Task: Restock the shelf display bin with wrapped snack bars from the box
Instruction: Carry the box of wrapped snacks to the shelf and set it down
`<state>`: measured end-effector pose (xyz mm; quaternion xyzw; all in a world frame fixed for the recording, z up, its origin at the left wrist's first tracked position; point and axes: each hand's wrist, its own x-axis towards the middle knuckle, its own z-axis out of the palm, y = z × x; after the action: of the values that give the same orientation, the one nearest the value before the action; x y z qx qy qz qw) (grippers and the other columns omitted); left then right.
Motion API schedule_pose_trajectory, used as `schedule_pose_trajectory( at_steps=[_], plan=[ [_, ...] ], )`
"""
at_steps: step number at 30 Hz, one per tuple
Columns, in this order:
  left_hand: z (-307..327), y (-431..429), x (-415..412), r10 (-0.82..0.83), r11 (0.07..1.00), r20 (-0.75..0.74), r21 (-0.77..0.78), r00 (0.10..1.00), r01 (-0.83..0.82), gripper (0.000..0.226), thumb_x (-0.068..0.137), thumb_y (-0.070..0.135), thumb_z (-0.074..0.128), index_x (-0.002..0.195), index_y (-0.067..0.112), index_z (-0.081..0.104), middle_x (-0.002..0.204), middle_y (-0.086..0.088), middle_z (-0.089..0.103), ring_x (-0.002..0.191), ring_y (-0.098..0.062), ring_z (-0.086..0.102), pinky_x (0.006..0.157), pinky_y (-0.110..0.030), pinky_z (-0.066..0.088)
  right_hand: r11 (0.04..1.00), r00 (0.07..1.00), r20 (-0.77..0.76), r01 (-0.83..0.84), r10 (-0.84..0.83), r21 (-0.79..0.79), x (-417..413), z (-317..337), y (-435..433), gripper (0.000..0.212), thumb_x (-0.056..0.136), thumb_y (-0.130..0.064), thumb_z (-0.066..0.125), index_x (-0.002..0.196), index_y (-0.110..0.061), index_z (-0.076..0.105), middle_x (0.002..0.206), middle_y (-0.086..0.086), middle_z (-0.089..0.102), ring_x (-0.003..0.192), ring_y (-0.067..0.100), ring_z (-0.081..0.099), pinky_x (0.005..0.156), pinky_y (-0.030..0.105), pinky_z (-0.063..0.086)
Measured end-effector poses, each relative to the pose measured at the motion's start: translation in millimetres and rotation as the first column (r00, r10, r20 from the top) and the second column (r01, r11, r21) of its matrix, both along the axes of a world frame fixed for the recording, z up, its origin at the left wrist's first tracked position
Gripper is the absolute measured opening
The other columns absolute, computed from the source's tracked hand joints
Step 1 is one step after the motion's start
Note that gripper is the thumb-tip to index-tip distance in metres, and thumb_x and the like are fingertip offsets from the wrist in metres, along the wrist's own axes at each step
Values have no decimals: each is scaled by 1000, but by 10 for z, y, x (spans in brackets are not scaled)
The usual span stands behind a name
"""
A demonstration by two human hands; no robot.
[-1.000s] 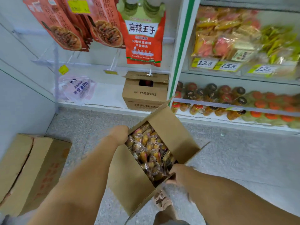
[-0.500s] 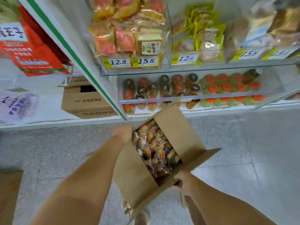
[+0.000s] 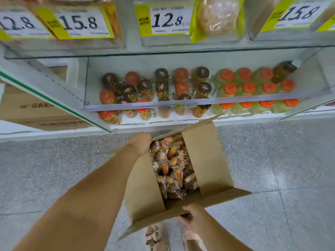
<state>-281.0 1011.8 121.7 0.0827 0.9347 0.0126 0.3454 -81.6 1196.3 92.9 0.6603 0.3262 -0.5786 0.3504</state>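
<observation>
An open cardboard box [image 3: 208, 160] hangs in front of me above the floor, its flaps spread wide. Several wrapped snack bars [image 3: 172, 165] in clear film fill it. My left hand [image 3: 140, 144] grips the box's far left edge. At the near edge, my right hand [image 3: 190, 212] holds the box from below with the thumb on top. Clear display bins [image 3: 126, 42] with price tags 12.8 and 15.8 stand on the upper shelf, right above the box. One bin holds a yellow-edged snack bag [image 3: 217, 17].
Jars with red, dark and orange lids [image 3: 181, 89] fill the lower shelf behind a clear rail. A green-edged shelf post [image 3: 54, 104] runs diagonally at left, with brown cartons [image 3: 36, 113] behind it. Grey speckled floor lies below; my sandalled feet [image 3: 157, 236] show under the box.
I have stepped closer to the shelf and the view has shifted right. The bins and price tags now loom large at the top. Both hands keep their hold on the box.
</observation>
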Motion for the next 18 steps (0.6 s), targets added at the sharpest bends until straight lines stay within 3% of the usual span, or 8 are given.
schedule_pose_trajectory(
  at_steps=[2,6,11,18],
  plan=[
    [-289,11,-116,-16,1000,-30,-8,999,16,39,87,-8,39,118,3,60,110,-17,63,100,-30,61,79,-33,48,998,998,20,60,-59,-27,-78,-247,-56,10,88,11,52,97,7,55,92,27,60,78,36,59,40,40,54],
    [-731,-12,-283,-20,999,-85,-43,996,17,38,88,-5,41,118,7,61,112,-15,63,102,-30,61,82,-35,49,992,995,-26,96,-98,-85,-201,-628,-302,6,90,9,51,94,6,54,87,25,59,80,35,58,74,46,55],
    [-1171,-216,-496,14,998,-125,-60,992,-22,40,89,-2,42,123,10,59,118,-15,62,106,-30,59,88,-36,48,971,986,-14,164,-168,-173,-359,-965,-702,9,90,11,51,96,6,54,86,24,60,77,34,60,43,37,55],
    [-1546,-352,-592,58,998,-202,-25,978,-65,48,90,-5,38,130,15,55,124,-16,60,111,-33,57,90,-39,48,970,983,-76,153,-170,-188,-596,-1173,-950,21,88,4,57,108,8,55,83,24,63,73,31,64,46,32,57]
  ],
)
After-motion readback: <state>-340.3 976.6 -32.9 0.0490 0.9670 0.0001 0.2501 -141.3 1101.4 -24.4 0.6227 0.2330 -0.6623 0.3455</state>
